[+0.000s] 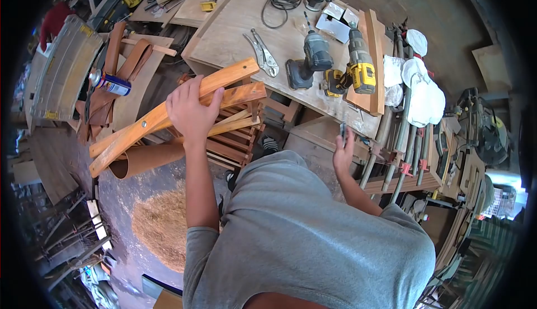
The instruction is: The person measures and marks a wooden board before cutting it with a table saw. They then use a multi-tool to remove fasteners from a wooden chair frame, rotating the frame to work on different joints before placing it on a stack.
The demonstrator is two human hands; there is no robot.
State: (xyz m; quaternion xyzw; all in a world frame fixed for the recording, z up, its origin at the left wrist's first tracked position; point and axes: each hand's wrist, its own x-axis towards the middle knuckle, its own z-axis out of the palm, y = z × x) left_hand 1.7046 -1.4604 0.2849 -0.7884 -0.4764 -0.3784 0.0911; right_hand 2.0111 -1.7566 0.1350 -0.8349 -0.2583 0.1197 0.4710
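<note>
Left hand (190, 113): closed around a long wooden slat (168, 116), gripping it near its middle, arm stretched forward.
Wooden slat: orange-brown, lying on a slant from lower left to upper right, with small holes along its face; its upper end touches the edge of the surface (246, 29).
Right hand (342, 153): raised beside the surface's near edge, fingers curled around a small dark object (343, 131); what the object is cannot be told.
Slatted frame (232, 135): a wooden piece with rows of thin slats, just under and behind the held slat, below the surface's edge.
Surface: pale plywood sheet, above both hands.
Locking pliers (263, 56): silver, lying on the surface just beyond the slat's upper end.
Dark drill (310, 60): standing on the surface, right of the pliers.
Yellow drill (358, 65): beside the dark one, resting against a wooden board.
Spray can (110, 83): blue and white, lying well to the left among curved wooden pieces.
Sawdust pile (162, 225): on the floor, below the left arm.
Clamps (400, 146): a row of long bars leaning at the right of the surface.
</note>
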